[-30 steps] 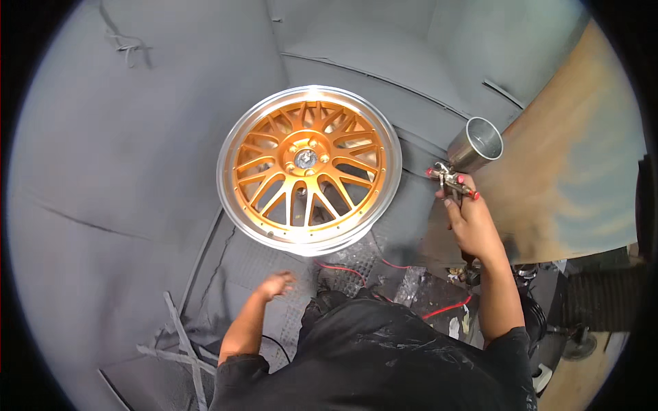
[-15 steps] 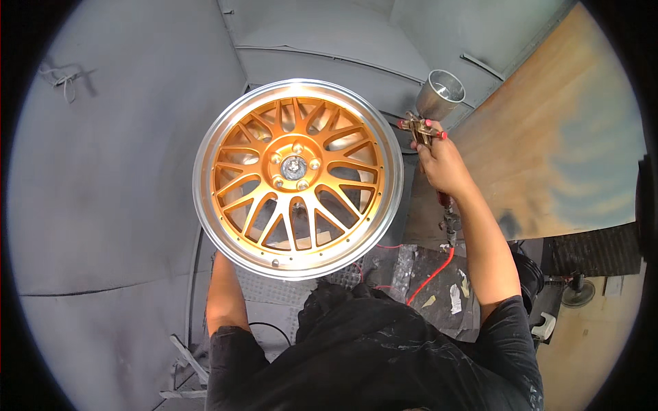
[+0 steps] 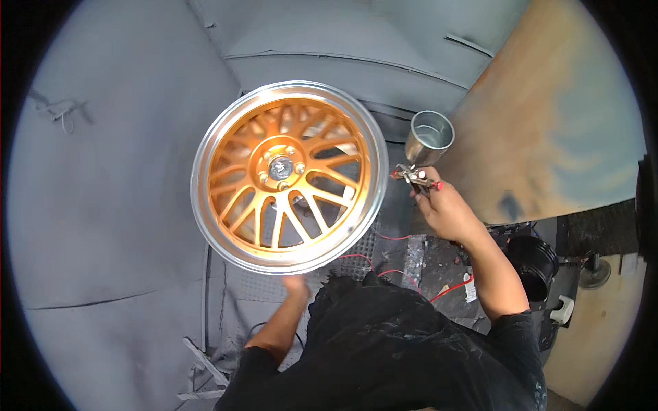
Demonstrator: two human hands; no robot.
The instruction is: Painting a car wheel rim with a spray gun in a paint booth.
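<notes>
A car wheel rim (image 3: 281,168) with orange mesh spokes and a polished silver lip faces up in front of me. My right hand (image 3: 442,205) grips a spray gun (image 3: 419,179) just beyond the right edge of the wheel. Its nozzle points at the wheel, apart from the lip. An upright metal paint cup (image 3: 430,137) tops the gun. Below the near lip is my left hand (image 3: 295,283), smeared by motion. Its fingers are partly hidden by the wheel, so I cannot tell whether they touch it.
A red air hose (image 3: 452,290) runs over the littered floor. Grey walls (image 3: 123,171) rise at left and behind the wheel. A paint-stained tan panel (image 3: 541,130) stands at right, with a black ribbed drum (image 3: 532,267) below it. Grey metal legs (image 3: 205,363) show at lower left.
My left hand has moved right and come partly out from behind the wheel. The spray gun has come down closer to me. The wheel appears slightly turned, and the whole view has shifted a little.
</notes>
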